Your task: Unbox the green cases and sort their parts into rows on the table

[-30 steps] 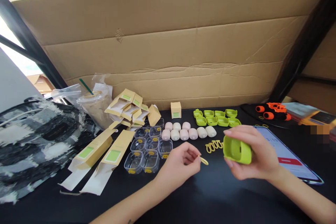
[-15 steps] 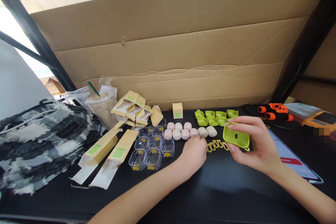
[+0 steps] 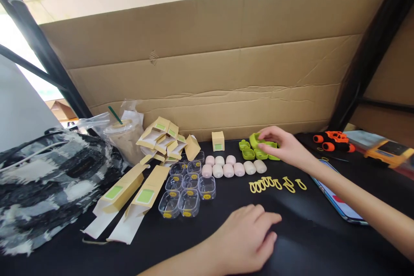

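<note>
My right hand has its fingers closed on a light green silicone case, which is tilted over the back of a group of like green cases. Part of the held case is hidden behind the fingers. Close to the table's front, my left hand holds nothing; its index finger and thumb point right, spread apart. Several yellow-green strap loops lie in a loose row between the hands. Two rows of pale pink and cream rounded earbud cases lie left of the green cases.
Clear plastic boxes with yellow stickers stand left of centre. Beside them are opened kraft boxes and a small closed one. A drink cup and a black-and-white fabric item occupy the left. A phone and orange toy car lie right.
My right hand has carried the green case back and left to the other green cases. My left hand has drawn back from beside the strap loops towards the front.
</note>
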`<state>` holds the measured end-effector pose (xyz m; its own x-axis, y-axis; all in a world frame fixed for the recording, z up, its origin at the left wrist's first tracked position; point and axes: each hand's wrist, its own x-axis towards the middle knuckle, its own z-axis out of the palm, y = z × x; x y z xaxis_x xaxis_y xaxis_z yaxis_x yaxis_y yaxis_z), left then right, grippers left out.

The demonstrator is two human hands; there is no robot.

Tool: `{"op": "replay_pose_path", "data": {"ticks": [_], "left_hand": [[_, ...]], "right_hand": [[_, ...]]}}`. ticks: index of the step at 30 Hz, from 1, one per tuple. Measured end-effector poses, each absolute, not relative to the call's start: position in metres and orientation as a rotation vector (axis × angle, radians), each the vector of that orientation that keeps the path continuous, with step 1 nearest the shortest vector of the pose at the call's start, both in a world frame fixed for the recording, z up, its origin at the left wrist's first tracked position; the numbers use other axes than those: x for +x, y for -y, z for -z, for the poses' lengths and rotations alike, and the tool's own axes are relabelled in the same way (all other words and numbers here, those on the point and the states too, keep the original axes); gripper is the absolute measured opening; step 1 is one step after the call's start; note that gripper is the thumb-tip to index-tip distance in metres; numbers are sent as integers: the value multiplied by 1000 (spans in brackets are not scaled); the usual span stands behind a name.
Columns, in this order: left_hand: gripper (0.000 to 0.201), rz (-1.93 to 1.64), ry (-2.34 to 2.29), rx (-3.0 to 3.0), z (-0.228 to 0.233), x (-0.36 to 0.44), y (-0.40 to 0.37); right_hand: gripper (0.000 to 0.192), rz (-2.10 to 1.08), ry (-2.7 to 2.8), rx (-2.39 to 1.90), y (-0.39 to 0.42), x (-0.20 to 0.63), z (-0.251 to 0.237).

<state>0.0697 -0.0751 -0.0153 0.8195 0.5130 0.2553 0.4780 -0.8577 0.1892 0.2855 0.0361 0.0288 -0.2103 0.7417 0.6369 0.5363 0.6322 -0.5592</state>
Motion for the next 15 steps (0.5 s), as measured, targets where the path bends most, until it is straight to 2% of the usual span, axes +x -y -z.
{"op": "replay_pose_path", "data": {"ticks": [7,15], "left_hand": [[22,-545,-578,3025,46,67,72],[19,-744,-586,3110,74,74,63]], "right_hand": [[26,-349,2204,-1160,-123,242,-8],[29,-272,2265,-1310,-152,240,15]]}}
